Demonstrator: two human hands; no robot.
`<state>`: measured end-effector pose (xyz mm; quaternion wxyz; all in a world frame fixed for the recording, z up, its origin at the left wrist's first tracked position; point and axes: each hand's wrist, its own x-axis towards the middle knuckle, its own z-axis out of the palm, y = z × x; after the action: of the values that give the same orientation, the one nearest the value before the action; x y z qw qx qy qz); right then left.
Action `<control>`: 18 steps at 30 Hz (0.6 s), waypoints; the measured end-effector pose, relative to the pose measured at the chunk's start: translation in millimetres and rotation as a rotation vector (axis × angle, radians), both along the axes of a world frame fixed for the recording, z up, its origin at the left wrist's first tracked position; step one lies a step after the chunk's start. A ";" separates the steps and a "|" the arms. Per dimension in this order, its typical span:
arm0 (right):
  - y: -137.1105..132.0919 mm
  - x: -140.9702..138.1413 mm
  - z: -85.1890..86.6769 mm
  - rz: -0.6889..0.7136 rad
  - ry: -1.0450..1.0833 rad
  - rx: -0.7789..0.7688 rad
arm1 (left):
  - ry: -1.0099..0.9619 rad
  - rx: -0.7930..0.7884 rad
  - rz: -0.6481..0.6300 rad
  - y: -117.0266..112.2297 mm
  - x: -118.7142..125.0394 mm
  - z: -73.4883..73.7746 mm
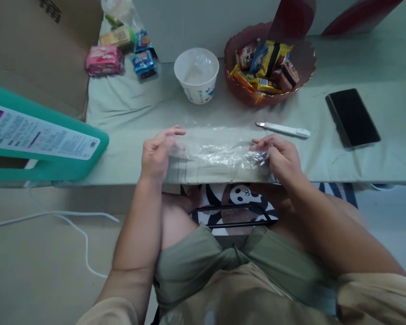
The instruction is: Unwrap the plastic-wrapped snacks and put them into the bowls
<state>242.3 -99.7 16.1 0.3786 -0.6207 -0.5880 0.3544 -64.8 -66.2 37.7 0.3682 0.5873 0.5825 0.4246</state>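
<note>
A clear crinkled plastic bag (216,155) lies on the green cloth-covered table (128,131) near its front edge. My left hand (157,153) pinches the bag's left end, index finger stretched out above it. My right hand (280,155) grips the bag's right end with curled fingers. The bag is stretched flat between both hands.
Behind the bag stand a white paper cup (196,74) and a red bowl (243,92) of wrapped snacks. A white utility knife (284,129) and a black phone (353,117) lie to the right. Snack packets (104,59), a cardboard box (37,49) and a teal board (43,140) are on the left.
</note>
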 end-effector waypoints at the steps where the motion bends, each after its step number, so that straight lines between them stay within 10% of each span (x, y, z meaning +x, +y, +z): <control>1: -0.5 0.1 0.1 -0.015 -0.029 -0.018 | -0.018 -0.055 0.060 2.0 -3.5 -1.9; 10: -6.1 -5.3 5.9 0.049 -0.330 0.055 | 0.333 -0.100 0.082 6.5 -18.6 -17.1; 18: -8.7 2.6 4.8 -0.045 -0.496 0.037 | 0.008 -0.149 0.150 7.8 -5.4 -10.7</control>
<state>244.9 -108.5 20.9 0.2418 -0.6948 -0.6551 0.1721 -70.2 -58.4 27.0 0.3758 0.5146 0.6563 0.4040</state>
